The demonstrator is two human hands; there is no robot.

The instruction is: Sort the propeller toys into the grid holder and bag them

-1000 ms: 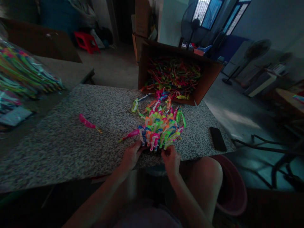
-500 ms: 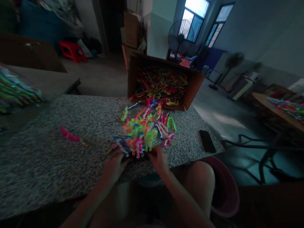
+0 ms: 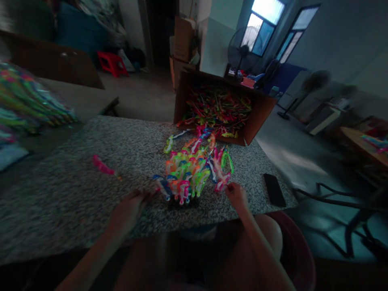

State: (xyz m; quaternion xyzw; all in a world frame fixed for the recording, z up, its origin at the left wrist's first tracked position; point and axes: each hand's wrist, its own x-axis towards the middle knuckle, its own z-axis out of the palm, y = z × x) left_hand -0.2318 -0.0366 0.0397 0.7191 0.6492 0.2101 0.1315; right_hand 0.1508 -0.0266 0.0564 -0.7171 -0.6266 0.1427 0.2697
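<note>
Cluster (image 3: 185,173) of bright, stacked pieces lies on the table (image 3: 69,202) before me. A half-second ago both my hands met its front edge; now they have spread apart. My left grip (image 3: 129,208) is out to its left, my right grip (image 3: 238,197) at a pink-tipped piece (image 3: 222,182) to its right; whether either is closed I cannot tell. Behind, any print on the stacked cartons (image 3: 183,44) is too dim to read.

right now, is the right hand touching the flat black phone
No, a stretch of speckled grey stone tabletop separates the right hand from the flat black phone.
</note>
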